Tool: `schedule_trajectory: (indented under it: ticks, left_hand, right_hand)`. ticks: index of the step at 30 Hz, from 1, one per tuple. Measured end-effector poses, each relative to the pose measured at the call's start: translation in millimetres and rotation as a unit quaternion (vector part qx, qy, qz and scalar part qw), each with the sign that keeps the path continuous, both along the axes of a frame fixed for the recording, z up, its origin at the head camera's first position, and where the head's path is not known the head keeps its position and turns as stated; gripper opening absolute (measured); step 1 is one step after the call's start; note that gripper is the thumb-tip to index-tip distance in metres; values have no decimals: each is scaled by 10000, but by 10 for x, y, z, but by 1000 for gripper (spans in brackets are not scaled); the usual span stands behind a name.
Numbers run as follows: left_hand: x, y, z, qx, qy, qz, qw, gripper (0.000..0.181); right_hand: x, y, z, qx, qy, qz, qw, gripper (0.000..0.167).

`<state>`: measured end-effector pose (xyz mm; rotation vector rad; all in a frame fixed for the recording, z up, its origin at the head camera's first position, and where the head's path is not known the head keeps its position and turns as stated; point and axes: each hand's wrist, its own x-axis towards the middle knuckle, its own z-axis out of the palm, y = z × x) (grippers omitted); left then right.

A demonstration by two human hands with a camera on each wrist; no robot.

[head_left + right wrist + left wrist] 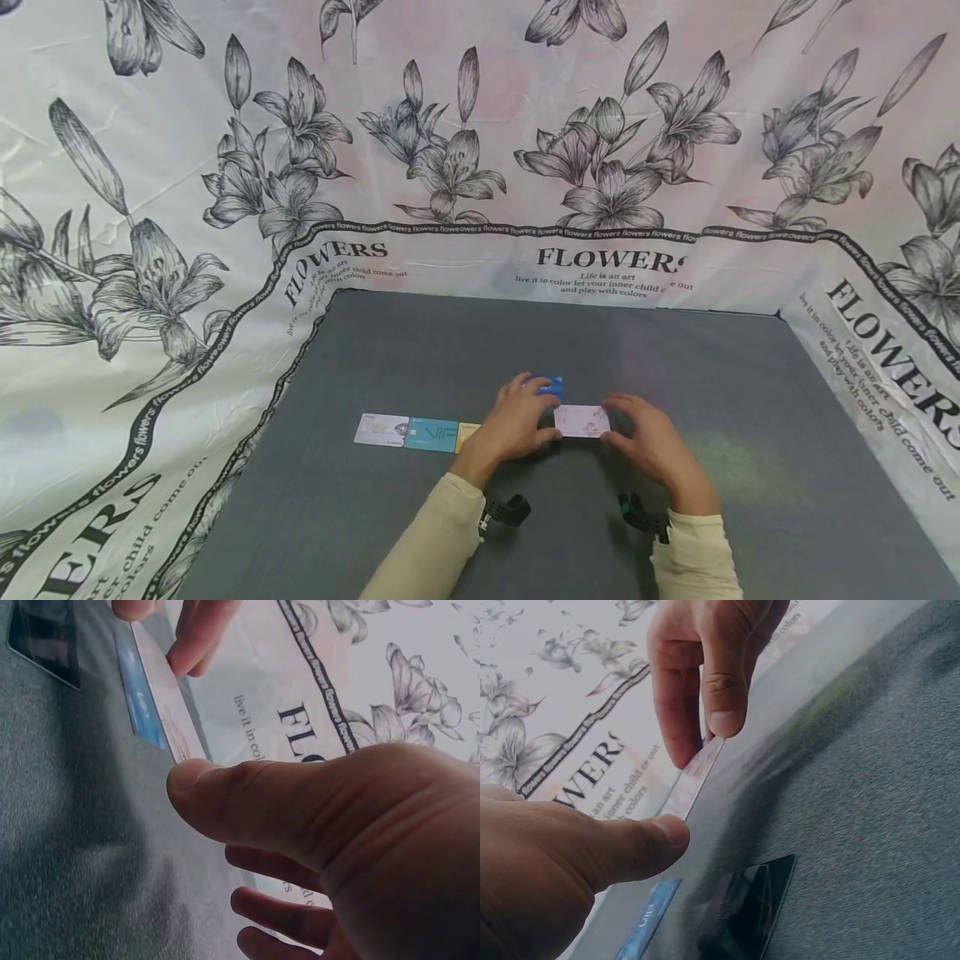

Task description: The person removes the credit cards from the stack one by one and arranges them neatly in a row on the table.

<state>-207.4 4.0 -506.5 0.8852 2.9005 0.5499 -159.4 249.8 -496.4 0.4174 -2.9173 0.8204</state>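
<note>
A pale pink card (581, 421) with a floral pattern is held by its two short ends, apparently just above the table. My left hand (517, 422) pinches its left end between thumb and fingers, while my right hand (654, 439) pinches the right end. Behind the left fingertips lies a blue card (553, 387), partly covered by that hand. A dark glossy card (742, 911) lies on the table below the left hand; the head view does not show it. Left of the hand, a yellow card (466, 434) is mostly hidden.
A white card (381, 429) and a teal card marked VIP (432, 434) lie in a row with the yellow one. The grey table (450, 342) is bordered at the back and sides by flower-printed cloth (465, 258). Dark bands (510, 510) sit at both wrists.
</note>
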Motion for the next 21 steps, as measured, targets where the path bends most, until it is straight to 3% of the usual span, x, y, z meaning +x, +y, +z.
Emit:
schedule_trajectory:
  ticks: [13,21]
  left_hand:
    - [72,99,-52,-170,-10,-189,9997,44]
    - [134,135,-90,-297,-53,-194,9994,45]
  right_hand:
    - [118,116,-55,26,-57,64,10000,43]
    - [155,150,-65,132,-317,54,9994,44]
